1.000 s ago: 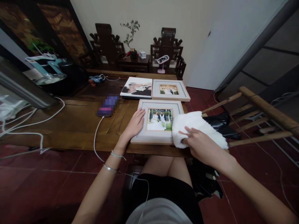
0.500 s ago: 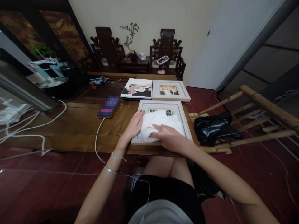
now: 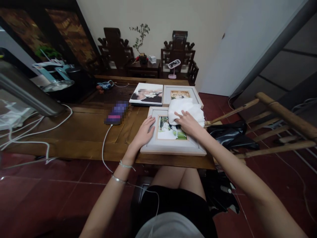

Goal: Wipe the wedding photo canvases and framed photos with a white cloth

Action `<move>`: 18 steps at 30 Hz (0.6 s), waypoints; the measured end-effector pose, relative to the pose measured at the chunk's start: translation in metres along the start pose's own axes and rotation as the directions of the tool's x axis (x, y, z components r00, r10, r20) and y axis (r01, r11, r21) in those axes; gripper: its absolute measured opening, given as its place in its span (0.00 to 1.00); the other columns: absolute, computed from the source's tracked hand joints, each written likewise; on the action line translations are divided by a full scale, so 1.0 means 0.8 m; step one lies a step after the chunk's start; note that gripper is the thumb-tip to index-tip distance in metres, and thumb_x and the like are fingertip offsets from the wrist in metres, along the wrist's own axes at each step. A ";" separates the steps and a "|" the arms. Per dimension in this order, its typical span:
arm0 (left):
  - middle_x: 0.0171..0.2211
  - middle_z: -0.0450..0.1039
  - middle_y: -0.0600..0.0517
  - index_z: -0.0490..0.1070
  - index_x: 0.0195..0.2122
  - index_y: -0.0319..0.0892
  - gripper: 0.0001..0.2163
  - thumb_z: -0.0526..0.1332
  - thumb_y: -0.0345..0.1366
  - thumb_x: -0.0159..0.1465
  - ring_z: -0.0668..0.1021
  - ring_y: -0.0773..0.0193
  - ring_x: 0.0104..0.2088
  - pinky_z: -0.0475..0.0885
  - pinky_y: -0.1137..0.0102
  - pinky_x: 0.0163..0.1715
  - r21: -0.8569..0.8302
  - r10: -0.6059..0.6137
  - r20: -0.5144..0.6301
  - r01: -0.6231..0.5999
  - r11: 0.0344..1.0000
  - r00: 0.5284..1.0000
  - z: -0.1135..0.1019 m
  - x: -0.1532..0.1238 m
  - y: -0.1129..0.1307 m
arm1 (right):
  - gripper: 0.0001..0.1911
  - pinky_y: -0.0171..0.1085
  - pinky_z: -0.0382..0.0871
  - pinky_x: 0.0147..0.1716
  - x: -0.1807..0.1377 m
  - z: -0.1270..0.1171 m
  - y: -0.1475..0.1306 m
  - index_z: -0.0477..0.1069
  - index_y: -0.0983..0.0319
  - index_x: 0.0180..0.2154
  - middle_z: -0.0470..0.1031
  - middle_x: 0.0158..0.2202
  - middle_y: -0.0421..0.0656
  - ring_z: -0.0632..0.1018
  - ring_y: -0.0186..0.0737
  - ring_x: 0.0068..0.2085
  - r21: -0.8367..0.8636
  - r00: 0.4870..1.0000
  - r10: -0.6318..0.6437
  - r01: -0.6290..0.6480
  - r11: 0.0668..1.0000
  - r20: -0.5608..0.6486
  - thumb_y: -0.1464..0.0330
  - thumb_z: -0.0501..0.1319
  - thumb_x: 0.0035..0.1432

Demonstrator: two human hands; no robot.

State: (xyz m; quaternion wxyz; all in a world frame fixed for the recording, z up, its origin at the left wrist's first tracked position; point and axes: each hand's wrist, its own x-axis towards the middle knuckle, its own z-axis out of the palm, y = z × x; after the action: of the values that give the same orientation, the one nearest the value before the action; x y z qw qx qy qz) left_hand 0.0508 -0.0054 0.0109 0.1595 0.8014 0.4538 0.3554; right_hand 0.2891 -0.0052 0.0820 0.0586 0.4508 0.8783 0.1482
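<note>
A light-coloured picture frame (image 3: 151, 145) with a photo (image 3: 170, 130) of figures on green lies flat at the table's front edge. My left hand (image 3: 145, 131) rests on its left side, fingers stretched out. My right hand (image 3: 187, 122) presses a white cloth (image 3: 184, 107) onto the upper right part of the frame, and the cloth hangs over its right edge. Behind it lies a second picture frame (image 3: 197, 96), partly covered by the cloth. Left of that one is a photo album (image 3: 151, 94) or board with a white and dark picture.
On the wooden table (image 3: 86, 129) a phone (image 3: 116, 113) is plugged into a white cable (image 3: 103, 148). More white cables (image 3: 47, 142) lie at the left, by a thick grey post (image 3: 27, 89). A bamboo chair (image 3: 279, 109) with a black bag (image 3: 230, 132) stands at the right.
My right hand has moved the white cloth up and to the right, uncovering the photo in the near frame. My left hand stays on the frame's left side.
</note>
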 end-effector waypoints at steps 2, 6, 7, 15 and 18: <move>0.58 0.66 0.42 0.67 0.55 0.36 0.19 0.51 0.35 0.65 0.62 0.54 0.62 0.57 0.52 0.61 0.001 -0.001 -0.007 0.002 1.000 1.000 0.001 0.000 0.000 | 0.22 0.46 0.63 0.45 -0.011 -0.009 -0.020 0.73 0.66 0.46 0.65 0.59 0.54 0.70 0.52 0.51 0.044 0.999 0.005 -0.006 0.999 0.036 0.83 0.50 0.53; 0.58 0.66 0.43 0.67 0.56 0.38 0.19 0.51 0.35 0.64 0.62 0.55 0.62 0.57 0.51 0.61 -0.002 -0.011 -0.013 0.011 1.000 1.000 0.004 0.000 -0.001 | 0.20 0.39 0.65 0.35 -0.046 -0.048 -0.052 0.75 0.65 0.43 0.76 0.44 0.54 0.76 0.46 0.40 0.201 0.986 -0.078 0.048 0.978 0.147 0.81 0.52 0.51; 0.58 0.66 0.43 0.67 0.56 0.38 0.19 0.51 0.35 0.65 0.62 0.54 0.62 0.57 0.51 0.61 -0.003 -0.011 -0.014 0.011 1.000 1.000 0.004 0.000 -0.001 | 0.20 0.37 0.64 0.33 -0.054 -0.059 -0.058 0.75 0.64 0.42 0.77 0.39 0.52 0.77 0.45 0.37 0.249 0.978 -0.124 0.079 0.965 0.168 0.81 0.53 0.50; 0.57 0.67 0.42 0.68 0.54 0.37 0.20 0.45 0.39 0.68 0.63 0.56 0.62 0.56 0.54 0.62 -0.041 -0.021 -0.024 0.020 0.999 0.999 0.004 0.001 -0.002 | 0.21 0.39 0.66 0.37 -0.025 -0.054 -0.083 0.74 0.63 0.46 0.76 0.45 0.53 0.76 0.47 0.43 0.285 0.990 -0.111 0.080 0.955 0.093 0.80 0.52 0.53; 0.58 0.66 0.41 0.67 0.55 0.35 0.21 0.45 0.40 0.69 0.63 0.56 0.62 0.56 0.55 0.62 -0.054 -0.026 -0.021 0.024 0.998 0.999 0.002 0.001 -0.001 | 0.23 0.47 0.63 0.49 0.014 -0.021 -0.064 0.70 0.63 0.52 0.63 0.60 0.52 0.66 0.56 0.57 0.167 0.999 0.025 -0.018 0.986 -0.035 0.79 0.49 0.56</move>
State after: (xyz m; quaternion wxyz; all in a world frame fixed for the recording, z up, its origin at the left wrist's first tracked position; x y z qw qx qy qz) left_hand 0.0517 -0.0042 0.0094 0.1803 0.7872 0.4558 0.3741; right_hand 0.2389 -0.0280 0.0825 0.0031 0.4608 0.8836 0.0831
